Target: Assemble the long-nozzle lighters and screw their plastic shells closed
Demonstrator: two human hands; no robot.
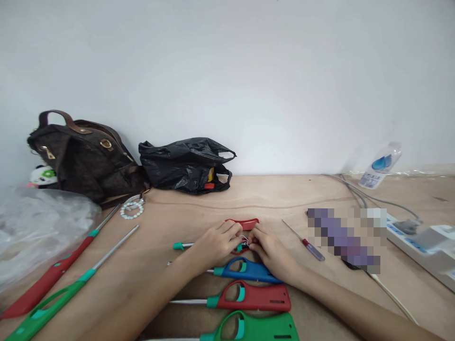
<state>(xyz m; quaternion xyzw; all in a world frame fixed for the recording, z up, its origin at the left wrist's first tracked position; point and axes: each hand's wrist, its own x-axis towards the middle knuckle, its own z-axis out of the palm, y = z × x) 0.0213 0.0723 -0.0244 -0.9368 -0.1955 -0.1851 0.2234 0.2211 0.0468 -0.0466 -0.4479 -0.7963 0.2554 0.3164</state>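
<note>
Both hands meet over an opened red gas lighter (239, 252) lying on the table, with its inner parts and thin white wires (245, 239) showing. My left hand (222, 240) is closed on the lighter's body from the left, its fingertips partly hidden. From the right, my right hand (270, 246) pinches the white wires between thumb and fingers. Just behind the hands lies a loose red half of a casing (250, 223). A metal tube with a teal end (178, 246) sticks out to the left, beneath my left forearm.
Nearer me lie a blue lighter (249, 270), a red lighter (265, 296) and a green lighter (266, 327). More long lighters (67, 296) rest at left. A screwdriver (313, 249), a blurred-out purple object (341, 239) and a power strip (414, 246) are at right. Bags (177, 163) stand behind.
</note>
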